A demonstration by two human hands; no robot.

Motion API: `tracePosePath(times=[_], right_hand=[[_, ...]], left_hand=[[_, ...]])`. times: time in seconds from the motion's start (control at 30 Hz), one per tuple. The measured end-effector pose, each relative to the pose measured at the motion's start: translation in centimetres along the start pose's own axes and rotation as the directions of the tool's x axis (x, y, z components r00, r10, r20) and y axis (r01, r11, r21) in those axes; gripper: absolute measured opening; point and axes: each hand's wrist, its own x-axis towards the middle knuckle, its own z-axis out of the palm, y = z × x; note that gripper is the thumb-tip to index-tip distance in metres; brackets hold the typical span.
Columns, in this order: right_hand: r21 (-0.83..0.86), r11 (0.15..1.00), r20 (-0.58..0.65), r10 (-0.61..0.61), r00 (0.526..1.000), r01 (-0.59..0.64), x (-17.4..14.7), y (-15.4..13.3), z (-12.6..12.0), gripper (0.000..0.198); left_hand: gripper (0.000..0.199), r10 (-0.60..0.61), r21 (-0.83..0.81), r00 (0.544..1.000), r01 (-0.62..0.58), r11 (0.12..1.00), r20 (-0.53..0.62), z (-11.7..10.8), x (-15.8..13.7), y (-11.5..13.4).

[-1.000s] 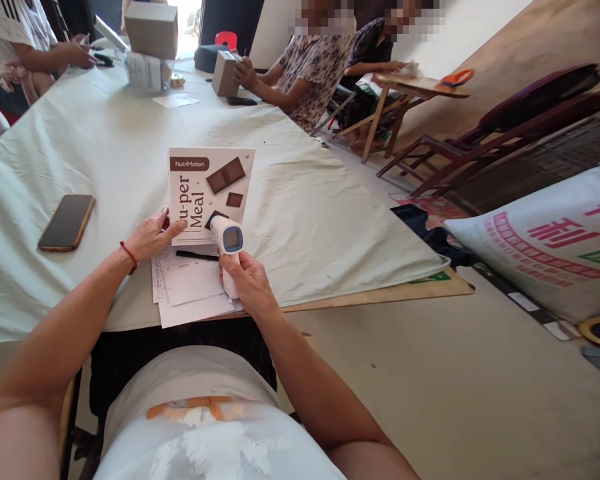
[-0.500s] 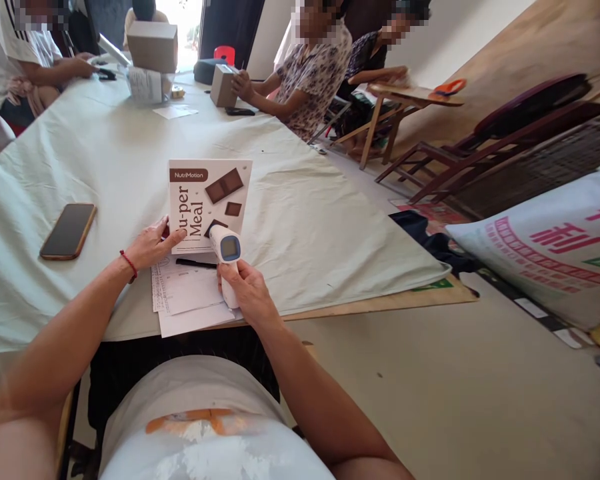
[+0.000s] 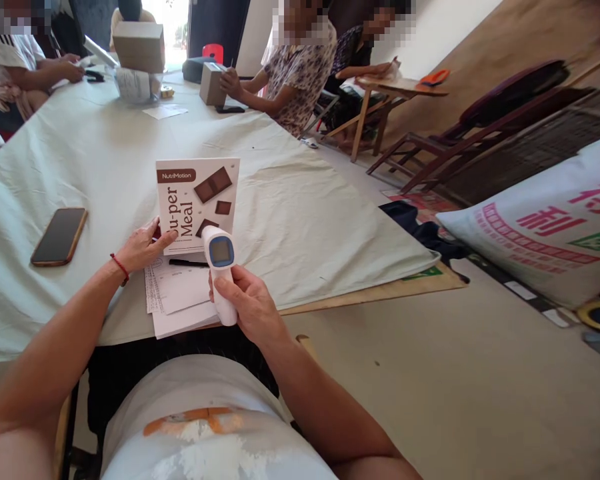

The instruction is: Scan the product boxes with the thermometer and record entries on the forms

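A white box (image 3: 183,187) with brown chocolate pictures and the word NutriMotion stands upright on the table. My left hand (image 3: 144,247) grips its lower left side, the thumb across the front and the fingers partly hidden behind. In my right hand (image 3: 247,300) is a white infrared thermometer (image 3: 225,293), held by its handle. Its blue-rimmed screen faces me, and its head overlaps the box's lower right corner; whether they touch I cannot tell. Below the box lie printed papers (image 3: 180,323) and a black pen (image 3: 187,263).
A phone (image 3: 59,237) lies to the left on the cloth-covered table (image 3: 300,220). Across it, a person (image 3: 300,73) holds a cardboard box (image 3: 213,83). Another carton (image 3: 139,47) rests on a clear tub (image 3: 137,85). On the right are a chair (image 3: 505,107) and a white sack (image 3: 540,227).
My right hand has drawn the thermometer slightly down and toward me, away from the box's front. The whole view has shifted a little. My left hand keeps its hold.
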Motion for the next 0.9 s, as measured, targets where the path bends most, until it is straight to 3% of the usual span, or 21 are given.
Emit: tracePosePath(times=[0.5, 0.6, 0.7, 0.8, 0.87, 0.9], right_hand=[[0.107, 0.987, 0.084, -0.125, 0.989, 0.116, -3.0, -2.6, 0.4, 0.04], [0.044, 0.99, 0.067, -0.14, 0.988, 0.138, -3.0, -2.5, -0.1, 0.042], [-0.16, 0.973, -0.082, -0.183, 0.98, 0.168, -1.6, -2.0, -2.7, 0.05], [-0.516, 0.845, -0.305, -0.331, 0.893, 0.138, 1.1, -1.3, -7.4, 0.067], [-0.753, 0.658, -0.369, -0.437, 0.82, 0.012, 2.8, -0.8, -10.8, 0.073], [-0.835, 0.547, -0.361, -0.466, 0.807, -0.058, 3.5, -0.5, -12.4, 0.068]], left_hand=[[0.08, 0.009, 0.002, 0.999, -0.009, 1.0, -0.033, -0.4, 0.2, 0.3], [0.079, 0.006, -0.006, 1.0, -0.006, 1.0, -0.025, -0.5, 0.1, 0.3], [0.079, 0.006, -0.029, 1.0, -0.007, 1.0, -0.011, -0.5, 0.1, 0.2], [0.08, -0.01, -0.054, 1.0, 0.01, 0.998, -0.005, -0.5, 0.1, 0.2], [0.08, -0.008, -0.075, 1.0, 0.008, 0.997, 0.003, -0.5, 0.1, 0.2], [0.08, 0.002, -0.086, 1.0, -0.001, 0.996, 0.009, -0.5, 0.1, 0.2]])
